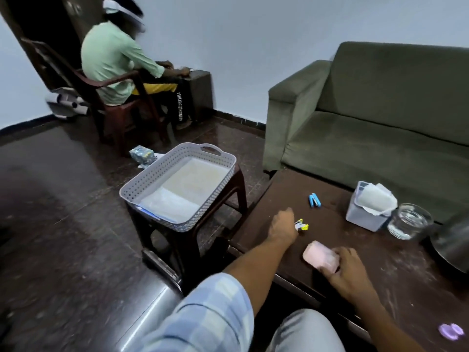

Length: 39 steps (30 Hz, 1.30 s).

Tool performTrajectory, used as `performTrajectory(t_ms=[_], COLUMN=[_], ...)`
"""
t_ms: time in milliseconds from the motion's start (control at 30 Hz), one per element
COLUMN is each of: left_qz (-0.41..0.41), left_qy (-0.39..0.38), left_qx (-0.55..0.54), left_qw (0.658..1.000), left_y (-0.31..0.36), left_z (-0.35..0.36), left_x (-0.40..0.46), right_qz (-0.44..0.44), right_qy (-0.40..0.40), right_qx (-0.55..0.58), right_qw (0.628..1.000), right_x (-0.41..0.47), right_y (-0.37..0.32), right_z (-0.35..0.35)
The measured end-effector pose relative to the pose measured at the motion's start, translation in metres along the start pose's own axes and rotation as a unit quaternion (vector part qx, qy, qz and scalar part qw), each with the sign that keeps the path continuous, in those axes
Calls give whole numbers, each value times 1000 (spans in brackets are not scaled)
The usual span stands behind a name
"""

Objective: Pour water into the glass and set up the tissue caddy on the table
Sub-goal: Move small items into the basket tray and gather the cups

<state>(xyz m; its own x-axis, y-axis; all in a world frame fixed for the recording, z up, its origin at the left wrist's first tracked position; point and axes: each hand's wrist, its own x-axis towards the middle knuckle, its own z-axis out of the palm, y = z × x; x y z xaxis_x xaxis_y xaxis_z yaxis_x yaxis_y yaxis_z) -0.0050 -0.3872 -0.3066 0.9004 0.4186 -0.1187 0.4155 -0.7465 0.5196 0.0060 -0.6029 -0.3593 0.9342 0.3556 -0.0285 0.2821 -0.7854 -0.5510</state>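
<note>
The person is sitting at a dark brown desk [291, 199]. The left hand [283, 226] is resting near the desk's left edge, fingers curled together around a small white and yellow object [302, 225] that is sticking out past the knuckles; what the object is cannot be told. The right hand [346, 269] is lying closer to the person, its fingers pressing down and closing on a pale pink packet [320, 255] that is lying flat on the desk.

Farther back on the right, the tissue caddy [365, 217] is standing upright with white tissue [374, 199] bulging out of its top. The glass [409, 221] is standing just beside it on the right, and water is showing in its lower part. A dark, rounded vessel [454, 243] is sitting at the right edge. A blue stapler [314, 199] is lying between the left hand and the caddy.

Left of the desk, a grey perforated basket [142, 184] is sitting on a brown stool [238, 189].
</note>
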Motion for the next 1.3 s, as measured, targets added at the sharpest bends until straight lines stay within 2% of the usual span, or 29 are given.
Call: performTrajectory(t_ms=[67, 133, 233, 300, 367, 433, 533, 633, 700, 767, 833, 900, 933, 1000, 1100, 1200, 1300], left_qz=[9, 31, 17, -50, -143, -204, -229, -244, -251, -250, -234, -161, -92, 26, 97, 82, 67], left_qy=[38, 94, 204, 231, 241, 228, 197, 171, 140, 130, 172, 243, 261, 252, 174, 56, 12], left_qx=[-69, -114, -94, -50, -3, 37, 62, 78, 86, 93, 113, 137, 130, 97, 72, 45, 47], left_qw=[997, 989, 974, 970, 960, 951, 951, 951, 954, 955, 950, 947, 952, 962, 977, 994, 997], left_y=[1, -6, -44, -86, -139, -186, -229, -252, -256, -248, -225, -189, -158, -99, -8, 59, 92], left_z=[-27, -76, -173, -232, -271, -289, -286, -273, -264, -262, -261, -254, -240, -209, -144, -70, 1], left_x=[7, 16, 32, 35, 29, 15, -5, -10, -10, -5, 5, 16, 21, 25, 25, 32, 65], right_qz=[24, 2, -89, -126, -146, -164, -172, -168, -185, -211, -226, -225, -206, -143, -14, 105, 248], right_qy=[56, 101, 97, 60, 21, 1, -1, -20, -30, 10, 63, 97, 109, 119, 132, 117, -4], right_qx=[26, 48, 122, 151, 117, 38, -39, -81, -71, -14, 34, 32, 8, -48, -86, -151, -198], right_qw=[998, 994, 984, 979, 982, 986, 984, 982, 980, 977, 971, 969, 972, 981, 987, 976, 948], right_x=[2, 13, 38, 45, 45, 38, 32, 32, 32, 36, 42, 47, 44, 35, -1, -36, -51], right_y=[-13, -51, -153, -233, -305, -357, -392, -395, -386, -369, -332, -276, -234, -154, -49, 24, 75], right_z=[-8, -10, 0, 14, 35, 59, 89, 106, 104, 89, 58, 22, -2, -47, -108, -147, -160])
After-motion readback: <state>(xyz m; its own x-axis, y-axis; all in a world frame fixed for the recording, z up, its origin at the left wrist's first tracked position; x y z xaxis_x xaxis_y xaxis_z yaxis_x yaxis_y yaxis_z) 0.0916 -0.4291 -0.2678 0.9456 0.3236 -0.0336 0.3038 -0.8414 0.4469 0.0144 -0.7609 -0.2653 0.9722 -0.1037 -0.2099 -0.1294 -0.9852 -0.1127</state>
